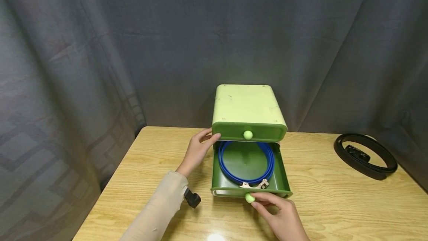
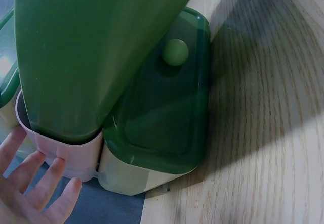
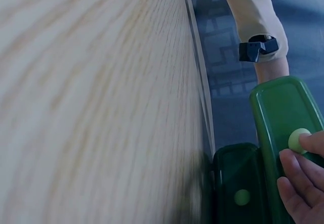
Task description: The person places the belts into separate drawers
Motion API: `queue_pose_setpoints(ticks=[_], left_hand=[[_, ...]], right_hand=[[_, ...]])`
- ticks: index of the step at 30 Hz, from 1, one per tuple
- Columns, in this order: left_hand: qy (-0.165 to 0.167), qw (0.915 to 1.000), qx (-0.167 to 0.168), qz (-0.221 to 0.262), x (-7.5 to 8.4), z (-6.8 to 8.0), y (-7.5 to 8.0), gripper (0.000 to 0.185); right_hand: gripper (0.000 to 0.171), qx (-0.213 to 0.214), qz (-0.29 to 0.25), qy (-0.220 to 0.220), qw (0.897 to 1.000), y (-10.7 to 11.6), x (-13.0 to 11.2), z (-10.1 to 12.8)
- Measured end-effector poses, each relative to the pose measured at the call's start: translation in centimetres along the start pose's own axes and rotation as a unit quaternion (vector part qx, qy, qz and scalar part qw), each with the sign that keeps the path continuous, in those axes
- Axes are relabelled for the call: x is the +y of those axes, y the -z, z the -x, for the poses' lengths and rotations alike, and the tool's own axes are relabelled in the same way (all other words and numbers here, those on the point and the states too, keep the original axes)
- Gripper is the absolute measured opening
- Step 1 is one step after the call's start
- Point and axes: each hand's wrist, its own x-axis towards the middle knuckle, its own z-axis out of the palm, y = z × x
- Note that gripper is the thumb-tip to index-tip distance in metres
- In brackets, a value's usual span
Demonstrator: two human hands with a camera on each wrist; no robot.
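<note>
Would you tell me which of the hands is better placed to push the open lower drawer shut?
The right hand, probably: its fingers already pinch the knob of the open lower drawer. The left hand rests against the cabinet side, steadying it.

A staged recording booth: a grey curtain (image 1: 100,47) closes off a lone wooden table (image 1: 334,211).

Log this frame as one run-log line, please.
left hand: steadies drawer unit | right hand: pinches knob of open lower drawer | inside: blue belt | table: black belt
</note>
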Motion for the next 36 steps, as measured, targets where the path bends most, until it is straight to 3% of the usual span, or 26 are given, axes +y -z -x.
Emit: queue_pose_setpoints(ticks=[36], left_hand=[[-0.004, 1.0000, -0.007, 0.005, 0.0, 0.0, 0.0, 0.049]], right_hand=[[0.032, 0.003, 0.005, -0.051, 0.999, 0.5, -0.4, -1.6]])
